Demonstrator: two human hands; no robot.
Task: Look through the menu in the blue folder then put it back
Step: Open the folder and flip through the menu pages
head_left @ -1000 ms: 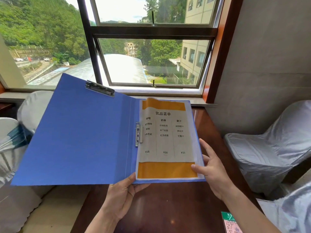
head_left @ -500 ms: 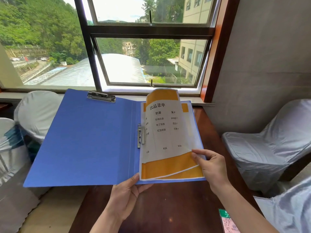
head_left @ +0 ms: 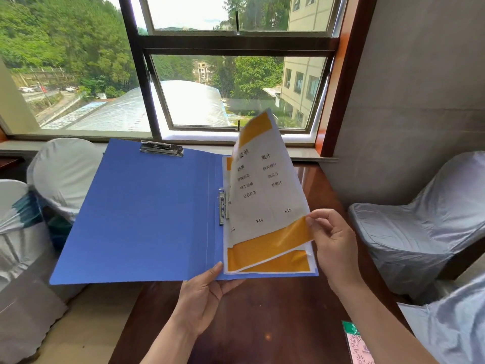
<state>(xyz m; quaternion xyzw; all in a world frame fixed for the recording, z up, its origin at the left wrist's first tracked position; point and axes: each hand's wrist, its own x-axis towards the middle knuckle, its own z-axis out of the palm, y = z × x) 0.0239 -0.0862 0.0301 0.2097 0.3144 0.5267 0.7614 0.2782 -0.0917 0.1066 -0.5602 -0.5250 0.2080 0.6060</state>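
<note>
The blue folder lies open above the dark wooden table, its left cover spread past the table's left edge. My left hand grips its bottom edge near the spine, thumb on top. The top menu page, white with orange bands and printed prices, is lifted and curled up and to the left. My right hand pinches that page's lower right corner. A second orange-banded page lies flat underneath. Metal clips sit at the spine and on the left cover's top.
White-covered chairs stand at the left and grey-covered ones at the right. A large window with a sill runs behind the table. A pink-and-green card lies at the table's near right edge.
My right hand has lifted the top menu page higher and further left, exposing more of the page below. The open folder has sunk flatter; the left hand keeps its grip.
</note>
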